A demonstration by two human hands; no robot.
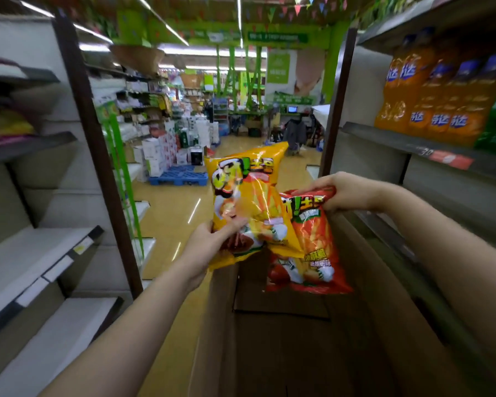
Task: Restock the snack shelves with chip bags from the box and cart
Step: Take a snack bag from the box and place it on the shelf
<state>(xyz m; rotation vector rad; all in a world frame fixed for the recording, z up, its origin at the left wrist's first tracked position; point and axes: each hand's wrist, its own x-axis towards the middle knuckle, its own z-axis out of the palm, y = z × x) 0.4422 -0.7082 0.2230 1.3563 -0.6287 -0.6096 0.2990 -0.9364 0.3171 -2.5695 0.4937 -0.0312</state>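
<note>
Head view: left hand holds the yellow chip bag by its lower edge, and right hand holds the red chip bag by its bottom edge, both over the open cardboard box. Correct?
Not quite. In the head view the right hand grips the red chip bag by its top edge. The left hand does hold the yellow chip bag low, over the cardboard box.

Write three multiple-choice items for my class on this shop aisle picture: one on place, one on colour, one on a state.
1. Where does the right hand grip the red chip bag?
A. top edge B. bottom corner C. middle

2. What colour is the bag held by the left hand?
A. green B. yellow C. blue

3. How do the white shelves at lower left look?
A. full B. bare C. covered by boxes

Answers: 1 A, fingers curl over its top seam. 2 B, the yellow chip bag is plainly yellow. 3 B, nothing lies on the shelf boards.
</note>
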